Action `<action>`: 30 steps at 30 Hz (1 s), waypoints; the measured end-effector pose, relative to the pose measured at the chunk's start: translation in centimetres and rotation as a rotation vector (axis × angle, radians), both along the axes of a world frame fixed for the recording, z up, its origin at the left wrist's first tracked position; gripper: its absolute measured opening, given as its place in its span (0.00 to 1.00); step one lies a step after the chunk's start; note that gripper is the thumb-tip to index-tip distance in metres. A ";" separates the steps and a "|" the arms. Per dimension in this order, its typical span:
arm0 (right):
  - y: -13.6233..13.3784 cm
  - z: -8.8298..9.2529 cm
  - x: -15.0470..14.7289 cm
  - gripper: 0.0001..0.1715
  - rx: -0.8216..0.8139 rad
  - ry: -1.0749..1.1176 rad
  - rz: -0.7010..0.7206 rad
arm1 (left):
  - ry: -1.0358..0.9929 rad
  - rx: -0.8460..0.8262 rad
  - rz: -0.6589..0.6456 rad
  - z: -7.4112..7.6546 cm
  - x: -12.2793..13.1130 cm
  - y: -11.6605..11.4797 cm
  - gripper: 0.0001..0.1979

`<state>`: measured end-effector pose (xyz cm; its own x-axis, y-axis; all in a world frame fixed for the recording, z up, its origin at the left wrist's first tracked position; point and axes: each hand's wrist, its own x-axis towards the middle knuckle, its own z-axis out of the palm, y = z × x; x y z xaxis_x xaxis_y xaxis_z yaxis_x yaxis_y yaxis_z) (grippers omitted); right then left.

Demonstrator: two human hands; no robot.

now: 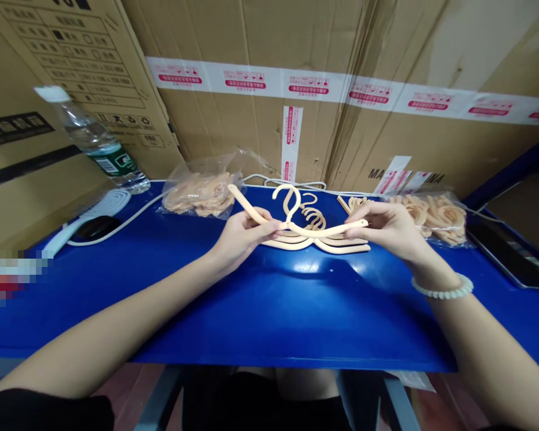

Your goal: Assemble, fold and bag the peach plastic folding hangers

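A pale beige hanger [312, 232] with a curved hook is held up between both hands, above the blue table. My left hand [247, 234] pinches it near the middle, just under the hook. The fingers of my right hand [384, 227] close on the hanger's right end. Several similar hangers [341, 248] lie together on the table right behind and below the held one, their hooks pointing toward the back. More beige pieces [353, 203] lie beyond my right hand, partly hidden by it.
Clear bags of beige parts sit at back left [200, 193] and back right [442, 216]. A water bottle [112, 157], a white brush-like item [103, 206] and a black object [97, 227] stand left; a dark tablet [516, 239] lies right. Cardboard boxes [251, 36] wall the back.
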<state>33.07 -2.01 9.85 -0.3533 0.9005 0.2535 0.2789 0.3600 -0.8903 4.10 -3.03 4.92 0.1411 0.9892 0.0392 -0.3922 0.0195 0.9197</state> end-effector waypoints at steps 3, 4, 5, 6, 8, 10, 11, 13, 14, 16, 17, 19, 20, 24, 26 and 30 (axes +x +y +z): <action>0.5 1.4 2.1 0.16 0.214 -0.257 -0.050 | 0.029 0.001 -0.018 0.5 -1.4 1.4 0.17; 0.6 1.6 2.6 0.16 0.270 -0.346 -0.051 | 0.051 0.009 -0.028 0.5 -1.9 1.8 0.18; 0.6 1.9 3.0 0.15 0.308 -0.428 -0.038 | 0.085 0.019 -0.047 0.6 -2.4 2.2 0.17; 0.7 2.0 3.3 0.15 0.324 -0.497 -0.011 | 0.138 0.034 -0.080 0.6 -2.9 2.5 0.17; 0.9 2.0 3.7 0.15 0.305 -0.602 0.063 | 0.324 0.118 -0.155 0.8 -3.8 3.1 0.15; 1.1 1.7 3.9 0.14 0.267 -0.684 0.131 | 0.595 0.289 -0.237 1.0 -4.5 3.3 0.13; 1.2 1.4 3.9 0.13 0.245 -0.718 0.167 | 0.730 0.391 -0.270 1.1 -4.7 3.4 0.13; 1.5 0.6 3.9 0.10 0.184 -0.777 0.224 | 0.953 0.601 -0.312 1.3 -4.8 3.2 0.12; 1.6 0.2 3.9 0.07 0.145 -0.804 0.241 | 1.028 0.693 -0.327 1.2 -4.7 3.1 0.11; 1.9 -0.7 3.9 0.03 0.076 -0.850 0.239 | 1.120 0.833 -0.348 1.0 -4.4 2.8 0.10; 2.0 -1.0 3.8 0.02 0.060 -0.872 0.224 | 1.147 0.879 -0.345 0.8 -4.3 2.7 0.10; 2.2 -1.2 3.7 0.03 0.060 -0.902 0.191 | 1.195 0.931 -0.314 0.4 -4.0 2.5 0.09; 2.2 -1.1 3.6 0.02 0.062 -0.905 0.185 | 1.223 0.948 -0.293 0.2 -3.9 2.4 0.08; 2.1 0.3 4.0 0.07 0.084 -0.869 0.159 | 1.299 1.009 -0.226 -0.2 -3.4 2.0 0.06; 2.0 1.1 5.2 0.11 0.191 -0.863 0.012 | 1.316 1.069 -0.195 -0.4 -2.9 1.5 0.06; 2.2 1.7 9.3 0.20 0.465 -1.006 -0.524 | 1.304 1.222 -0.136 -0.9 -1.6 0.2 0.04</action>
